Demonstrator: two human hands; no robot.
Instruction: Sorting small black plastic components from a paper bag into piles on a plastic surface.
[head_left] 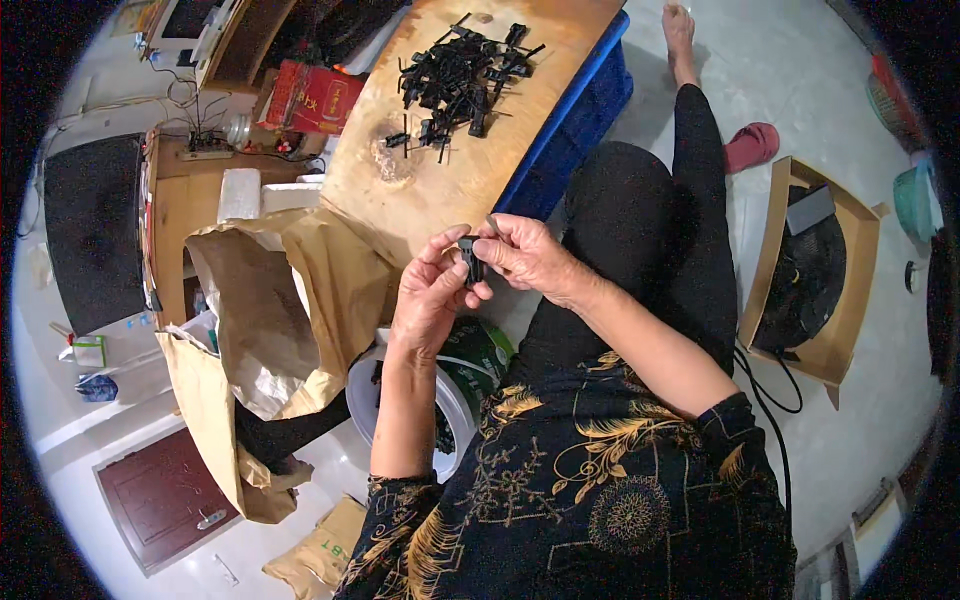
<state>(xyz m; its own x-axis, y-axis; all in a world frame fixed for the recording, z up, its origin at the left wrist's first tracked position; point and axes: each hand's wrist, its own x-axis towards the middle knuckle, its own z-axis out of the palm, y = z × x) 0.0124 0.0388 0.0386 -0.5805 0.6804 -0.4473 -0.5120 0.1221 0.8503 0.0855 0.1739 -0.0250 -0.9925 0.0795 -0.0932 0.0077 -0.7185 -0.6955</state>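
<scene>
Between my hands, over the near edge of the wooden board (430, 195), is a small black plastic part (467, 262). The fingers and thumb of my left hand (428, 290) close around it and keep it upright. My right hand (535, 258) meets it from the right, thumb and fingers pinched at its upper end. Something thin and dark shows by the right fingertips, too small to make out. On the far half of the board lies a loose pile of similar black plastic parts (460, 85), several with thin rods sticking out.
A blue plastic crate (575, 115) sits under the board, beside my legs. An open brown paper bag (345, 280) stands at the left. Below my left forearm is a white bucket (460, 405) with dark pieces inside. A cardboard box (860, 290) and a reddish slipper (752, 147) lie on the right.
</scene>
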